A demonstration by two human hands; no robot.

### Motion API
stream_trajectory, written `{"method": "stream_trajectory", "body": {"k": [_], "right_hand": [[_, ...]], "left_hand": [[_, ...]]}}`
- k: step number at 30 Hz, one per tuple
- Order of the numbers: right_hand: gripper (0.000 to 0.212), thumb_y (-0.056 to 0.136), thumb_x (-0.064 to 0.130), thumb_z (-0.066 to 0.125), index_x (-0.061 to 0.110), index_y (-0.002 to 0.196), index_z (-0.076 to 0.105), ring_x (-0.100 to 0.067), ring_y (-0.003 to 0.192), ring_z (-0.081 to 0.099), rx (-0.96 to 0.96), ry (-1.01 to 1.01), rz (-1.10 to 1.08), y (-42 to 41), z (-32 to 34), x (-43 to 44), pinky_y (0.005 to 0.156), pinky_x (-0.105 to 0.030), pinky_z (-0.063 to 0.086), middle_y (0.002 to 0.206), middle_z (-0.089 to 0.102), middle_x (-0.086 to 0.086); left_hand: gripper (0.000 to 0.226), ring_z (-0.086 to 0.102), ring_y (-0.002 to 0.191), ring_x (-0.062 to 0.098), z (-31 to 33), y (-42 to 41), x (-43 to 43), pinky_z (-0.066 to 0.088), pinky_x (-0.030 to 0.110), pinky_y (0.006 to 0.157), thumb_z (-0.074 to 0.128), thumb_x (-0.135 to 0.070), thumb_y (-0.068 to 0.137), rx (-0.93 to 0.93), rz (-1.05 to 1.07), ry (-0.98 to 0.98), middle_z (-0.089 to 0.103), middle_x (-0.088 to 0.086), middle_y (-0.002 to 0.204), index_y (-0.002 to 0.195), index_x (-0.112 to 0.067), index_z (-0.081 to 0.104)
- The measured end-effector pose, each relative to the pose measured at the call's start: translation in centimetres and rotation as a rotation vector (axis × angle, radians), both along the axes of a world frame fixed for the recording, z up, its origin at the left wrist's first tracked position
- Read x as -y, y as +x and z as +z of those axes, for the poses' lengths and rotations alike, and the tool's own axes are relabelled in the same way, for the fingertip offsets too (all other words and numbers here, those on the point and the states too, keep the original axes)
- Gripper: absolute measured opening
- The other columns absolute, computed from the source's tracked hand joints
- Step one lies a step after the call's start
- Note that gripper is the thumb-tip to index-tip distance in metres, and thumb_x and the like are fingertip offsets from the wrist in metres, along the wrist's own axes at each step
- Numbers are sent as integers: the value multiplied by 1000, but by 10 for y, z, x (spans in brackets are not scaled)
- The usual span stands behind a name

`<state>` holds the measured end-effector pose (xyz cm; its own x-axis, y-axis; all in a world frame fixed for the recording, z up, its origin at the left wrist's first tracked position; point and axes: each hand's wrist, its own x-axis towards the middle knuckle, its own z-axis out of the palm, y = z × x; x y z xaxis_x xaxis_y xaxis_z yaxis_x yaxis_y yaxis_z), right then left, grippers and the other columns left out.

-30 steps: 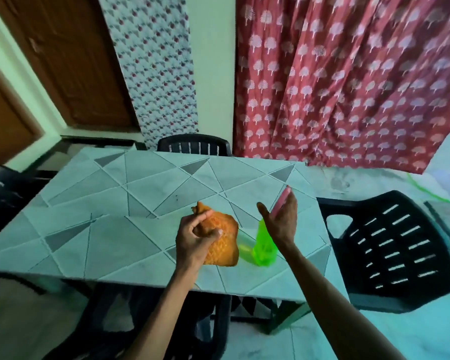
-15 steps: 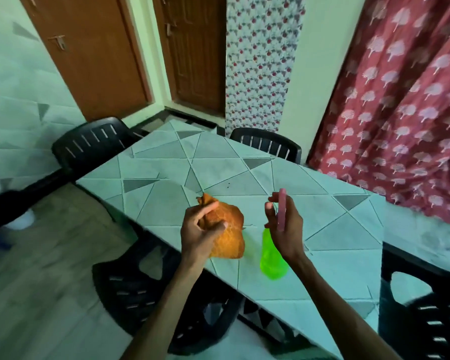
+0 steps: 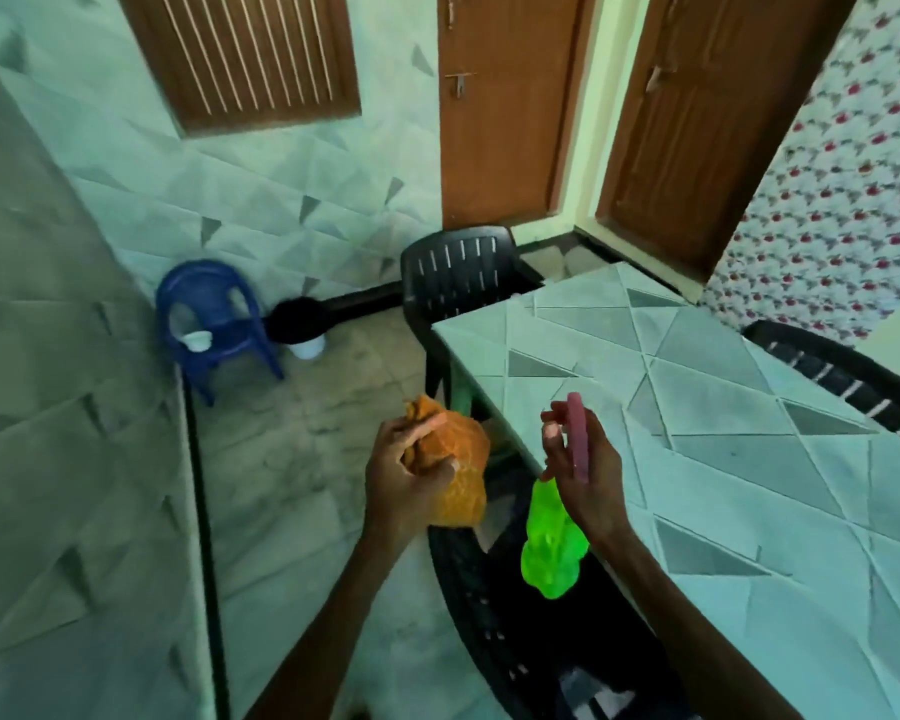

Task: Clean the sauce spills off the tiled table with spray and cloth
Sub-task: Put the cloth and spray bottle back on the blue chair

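My left hand (image 3: pixel 404 483) grips a crumpled orange cloth (image 3: pixel 455 472), held in the air left of the table's corner. My right hand (image 3: pixel 585 470) holds a green spray bottle (image 3: pixel 552 548) by its pink trigger head (image 3: pixel 577 439), the bottle hanging below my palm over the table's near edge. The tiled table (image 3: pixel 749 459) with grey triangle patterns fills the right side. No sauce spill is plainly visible on the part shown.
A black plastic chair (image 3: pixel 458 283) stands at the table's far end, another (image 3: pixel 848 376) on its right side, and one (image 3: pixel 515 641) below my arms. A small blue chair (image 3: pixel 214 314) sits by the tiled wall at left. Brown doors stand behind.
The view has swung left, away from the curtain toward the wall and doors. Both hands keep their hold and now sit beside the table's left edge rather than over its surface.
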<state>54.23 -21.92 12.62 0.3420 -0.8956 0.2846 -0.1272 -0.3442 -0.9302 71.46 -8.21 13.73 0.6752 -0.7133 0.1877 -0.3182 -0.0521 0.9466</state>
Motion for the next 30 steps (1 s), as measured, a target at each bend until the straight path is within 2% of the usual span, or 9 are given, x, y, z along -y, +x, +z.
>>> {"method": "stream_trajectory", "body": {"k": [3,6,10,12,15,20,24,28,30], "right_hand": [[24,97,37,64,26,117,61,-21,71,70,24,39,88,84,5,-10,63,-39,58,102,72,-5],[38,94,31,64,9,124,57,-20,66,63,75,87,199,167,5,-17,58,-33,53,93,64,-10],[44,96,17,65,10,137,49,-1,74,67,81,108,266,274,3,-27,61,-24,57,115,64,-3],[51,95,27,66,19,142,48,-7,83,70,68,102,306,314,2,-29,64,-35,60,124,62,-3],[45,88,50,66,56,130,50,-18,85,72,4,75,358,393,-3,-19,65,-47,62,120,63,13],[67,83,71,60,23,130,50,-17,66,72,-96,102,426,507,-19,16,60,-44,61,111,61,19],[65,82,62,58,14,124,50,-13,61,69,-136,65,455,602,-31,54,55,-25,55,109,58,5],[70,83,62,62,6,124,53,-4,63,67,-264,-7,503,707,-37,102,58,-11,49,109,62,5],[74,85,64,64,6,130,52,-4,63,66,-308,-66,536,757,-36,123,63,-11,46,114,62,7]], "left_hand": [[57,49,115,-7,-2,78,-24,41,6,87,76,-29,66,-38,35,10,50,-17,123,122,-33,66],[56,47,116,-11,-4,154,-45,43,16,93,76,-31,67,-53,69,34,48,-23,123,121,-39,66],[57,46,111,-17,-10,255,-66,41,15,88,77,-35,64,-87,172,53,47,-37,117,119,-39,66],[59,48,109,-18,-11,290,-70,40,9,85,74,-42,58,-79,230,47,49,-33,117,116,-37,66],[61,47,104,-22,-21,359,-72,38,-1,80,68,-50,51,-94,307,39,48,-34,115,111,-39,65],[73,46,112,2,-33,464,-56,32,-5,81,63,-57,52,-52,348,130,48,-15,124,121,-31,64],[75,43,118,9,-39,555,-28,35,21,96,64,-56,55,6,404,203,46,-6,130,125,-30,62],[57,49,122,19,-45,653,6,43,41,103,82,-21,72,21,487,265,49,-1,136,123,-36,60],[57,50,121,21,-46,703,24,45,48,103,82,-31,71,29,505,256,50,0,134,121,-41,56]]}}
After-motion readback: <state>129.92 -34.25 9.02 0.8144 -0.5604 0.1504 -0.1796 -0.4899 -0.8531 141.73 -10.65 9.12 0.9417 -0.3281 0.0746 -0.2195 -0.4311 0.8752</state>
